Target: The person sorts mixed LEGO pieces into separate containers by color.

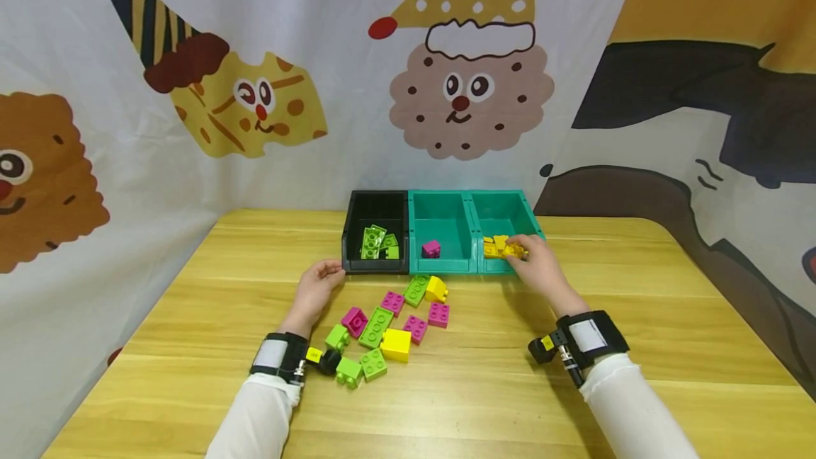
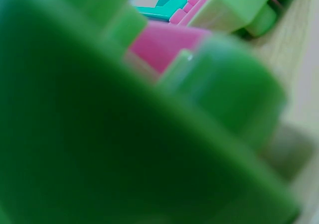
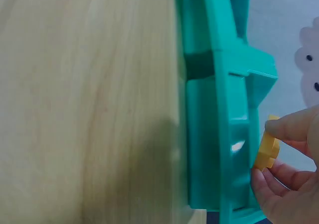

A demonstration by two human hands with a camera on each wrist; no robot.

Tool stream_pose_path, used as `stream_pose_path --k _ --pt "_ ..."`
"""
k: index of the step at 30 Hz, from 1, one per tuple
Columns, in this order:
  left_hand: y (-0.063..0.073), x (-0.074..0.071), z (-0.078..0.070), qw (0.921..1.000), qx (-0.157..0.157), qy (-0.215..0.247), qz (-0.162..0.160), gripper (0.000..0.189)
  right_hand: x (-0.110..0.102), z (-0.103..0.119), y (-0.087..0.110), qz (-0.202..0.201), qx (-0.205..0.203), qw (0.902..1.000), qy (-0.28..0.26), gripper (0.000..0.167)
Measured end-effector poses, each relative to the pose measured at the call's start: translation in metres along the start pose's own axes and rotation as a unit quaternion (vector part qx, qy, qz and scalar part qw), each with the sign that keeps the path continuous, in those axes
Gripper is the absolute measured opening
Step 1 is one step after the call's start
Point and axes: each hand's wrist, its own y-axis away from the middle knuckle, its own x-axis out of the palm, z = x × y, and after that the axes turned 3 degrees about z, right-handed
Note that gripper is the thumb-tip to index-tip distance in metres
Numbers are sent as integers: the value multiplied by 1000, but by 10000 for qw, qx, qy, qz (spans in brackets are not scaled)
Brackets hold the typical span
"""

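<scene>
My right hand (image 1: 540, 268) reaches over the front wall of the right teal bin (image 1: 502, 202), where several yellow bricks (image 1: 494, 246) lie. In the right wrist view, its thumb and fingers pinch a yellow toy brick (image 3: 267, 148) beside the bin's rim. The left hand (image 1: 314, 295) rests on the table by the front left corner of the black bin (image 1: 376, 268), fingers loosely bent and holding nothing visible; whether they touch the bin, I cannot tell. Green bricks (image 1: 372, 241) lie in the black bin. One pink brick (image 1: 431, 248) sits in the middle teal bin (image 1: 440, 207).
Loose bricks lie on the wooden table (image 1: 472, 402) in front of the bins, among them a long green brick (image 1: 376, 327), a yellow brick (image 1: 397, 345) and a pink brick (image 1: 438, 314). A blurred green brick (image 2: 109, 144) fills much of the left wrist view. A printed cloth (image 1: 344, 126) hangs behind.
</scene>
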Motion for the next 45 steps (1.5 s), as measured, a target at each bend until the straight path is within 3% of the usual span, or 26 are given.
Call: stream_pose_path --k 16,28,33,38,45 --pt "0 0 1 10000 55 -5 3 28 17 -7 -30 230 656 9948 738 27" --pt "1 1 0 10000 68 -39 5 28 11 3 -30 641 733 9886 1146 35" --pt "1 1 0 10000 32 -21 17 29 9 11 -23 249 562 9953 745 33" --pt "0 0 -1 10000 -18 -83 19 28 14 30 -1 -94 211 9997 -10 27" --pt "1 0 0 10000 -33 -85 14 28 36 47 25 113 -76 9970 -756 18"
